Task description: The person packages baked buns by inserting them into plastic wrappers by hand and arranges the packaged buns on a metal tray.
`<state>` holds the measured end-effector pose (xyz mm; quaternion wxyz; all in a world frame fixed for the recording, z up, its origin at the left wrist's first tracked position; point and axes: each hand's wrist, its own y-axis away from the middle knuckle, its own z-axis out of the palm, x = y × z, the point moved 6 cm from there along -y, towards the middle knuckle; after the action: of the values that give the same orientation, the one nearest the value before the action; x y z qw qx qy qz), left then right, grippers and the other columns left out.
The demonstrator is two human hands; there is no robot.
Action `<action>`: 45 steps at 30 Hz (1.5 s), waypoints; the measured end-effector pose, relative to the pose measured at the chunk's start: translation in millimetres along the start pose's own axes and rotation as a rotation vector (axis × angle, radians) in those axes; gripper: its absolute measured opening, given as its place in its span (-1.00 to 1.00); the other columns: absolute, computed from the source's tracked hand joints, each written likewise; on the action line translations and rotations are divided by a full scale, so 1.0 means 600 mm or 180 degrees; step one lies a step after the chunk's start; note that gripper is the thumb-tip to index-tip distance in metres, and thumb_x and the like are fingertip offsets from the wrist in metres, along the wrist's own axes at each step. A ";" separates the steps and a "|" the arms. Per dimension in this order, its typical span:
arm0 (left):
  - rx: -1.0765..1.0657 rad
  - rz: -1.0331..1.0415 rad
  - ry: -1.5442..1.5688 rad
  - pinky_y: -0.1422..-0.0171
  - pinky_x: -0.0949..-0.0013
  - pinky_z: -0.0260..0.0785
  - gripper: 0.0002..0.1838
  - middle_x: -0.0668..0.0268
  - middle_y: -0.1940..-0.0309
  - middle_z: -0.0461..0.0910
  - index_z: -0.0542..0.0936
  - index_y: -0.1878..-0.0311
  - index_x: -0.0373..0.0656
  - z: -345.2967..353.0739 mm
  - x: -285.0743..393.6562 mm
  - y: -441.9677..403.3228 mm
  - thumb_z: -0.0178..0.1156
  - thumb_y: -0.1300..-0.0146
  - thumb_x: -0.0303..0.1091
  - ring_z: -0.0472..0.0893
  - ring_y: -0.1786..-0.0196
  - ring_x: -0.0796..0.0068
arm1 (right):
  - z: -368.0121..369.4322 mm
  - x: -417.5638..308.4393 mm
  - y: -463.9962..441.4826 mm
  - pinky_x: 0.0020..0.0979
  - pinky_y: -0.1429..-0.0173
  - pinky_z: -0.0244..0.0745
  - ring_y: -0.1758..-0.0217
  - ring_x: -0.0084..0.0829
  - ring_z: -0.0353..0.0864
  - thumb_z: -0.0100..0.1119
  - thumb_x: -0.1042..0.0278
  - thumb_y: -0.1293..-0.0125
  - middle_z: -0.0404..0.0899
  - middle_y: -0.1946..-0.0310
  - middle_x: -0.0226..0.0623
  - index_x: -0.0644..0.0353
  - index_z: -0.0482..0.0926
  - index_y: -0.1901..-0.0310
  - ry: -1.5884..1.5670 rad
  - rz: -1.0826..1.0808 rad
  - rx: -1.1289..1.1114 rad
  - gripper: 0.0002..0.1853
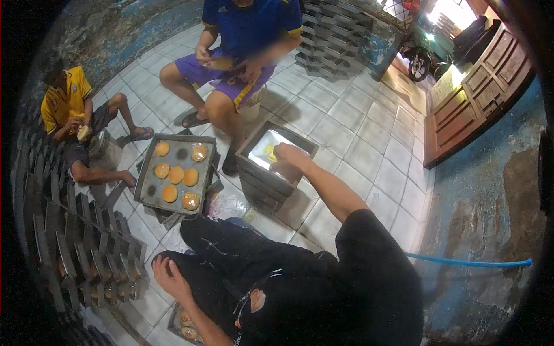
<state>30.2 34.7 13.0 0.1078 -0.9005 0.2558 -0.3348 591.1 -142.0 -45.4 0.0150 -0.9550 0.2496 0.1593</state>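
My right hand [290, 158] reaches into a deep metal box [271, 183] with a white, shiny inside. Its fingers are bent against a small yellow thing [270, 151], whose kind I cannot make out. My left hand [171, 279] lies on my knee with its fingers spread, holding nothing. Left of the box is a dark square baking tray [177, 154] bearing several round golden buns [176, 175]. A few of them, such as the wrapped bun [191, 200], shine as if in clear plastic.
One person in blue [254, 32] sits opposite, holding a brownish item. Another in yellow [72, 95] sits at left with a pale item. Stacked metal trays [86, 248] stand at left. A lower tray of buns [187, 331] lies beside my leg. A blue hose [470, 262] crosses at right.
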 end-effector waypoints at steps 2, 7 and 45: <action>0.0023 0.0001 -0.0030 -0.54 -0.06 0.14 -0.73 0.05 -0.28 0.59 0.66 0.00 -0.28 0.002 -0.001 0.002 0.17 -0.46 -0.27 0.40 -0.44 -0.09 | -0.007 -0.019 0.009 -0.01 -0.09 0.59 -0.02 0.02 0.67 0.48 -0.39 0.01 0.62 0.06 -0.03 0.18 0.60 0.00 0.0355 0.0359 -0.0141 -0.22; 0.0047 -0.0095 -0.0126 -0.54 -0.06 0.14 -0.74 0.05 -0.28 0.59 0.66 0.00 -0.28 0.001 0.004 0.005 0.18 -0.44 -0.28 0.41 -0.43 -0.09 | 0.008 -0.017 -0.006 -0.02 -0.05 0.61 0.02 0.02 0.69 0.44 -0.36 -0.05 0.62 0.05 -0.01 0.19 0.62 0.05 0.0364 0.0173 -0.0073 -0.27; -0.0216 -0.2568 0.4826 -0.50 0.24 0.28 -0.53 0.12 -0.34 0.51 0.42 -0.41 -0.31 -0.033 0.089 0.150 0.06 -0.57 -0.25 0.50 -0.37 0.29 | 0.047 -0.628 0.147 -0.41 -0.03 0.55 0.08 -0.44 0.59 0.38 0.39 -0.32 0.61 0.13 -0.27 0.33 0.51 -0.17 -0.3462 -0.0920 -0.1517 -0.57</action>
<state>16.6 -70.5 24.5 -0.2465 -0.4584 -0.0710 -0.8509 229.5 -37.9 49.8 -0.0524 -0.7381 0.0316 0.6719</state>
